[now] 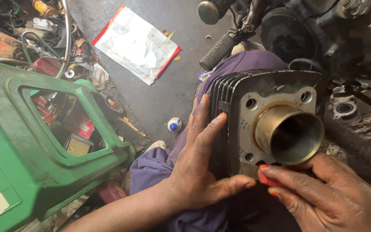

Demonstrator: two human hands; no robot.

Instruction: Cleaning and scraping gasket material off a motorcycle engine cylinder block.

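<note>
Our left hand (202,165) lies flat and spread against the finned side of the one engine cylinder block (265,116), four fingers running up the black fins and the thumb hooked under its lower edge, bracing it rather than closing round it. Our right hand (323,195) pinches one small red tool (268,179) between thumb and fingertips, pressed to the lower edge of the block's grey face just beside the left thumb (whether it has a blade we cannot tell). Just above those fingertips, one brass-coloured sleeve (288,133) juts from the face, with four bolt holes around it. The block rests on our lap, over purple cloth (155,165). Left of the left hand stands one green plastic crate (31,172). Beyond the fingers, on the floor, lie one small white-and-blue ball (174,124) and one white packet with red edges (137,43). Above the block sits a motorcycle (305,30) with one ribbed foot peg (218,52).
</note>
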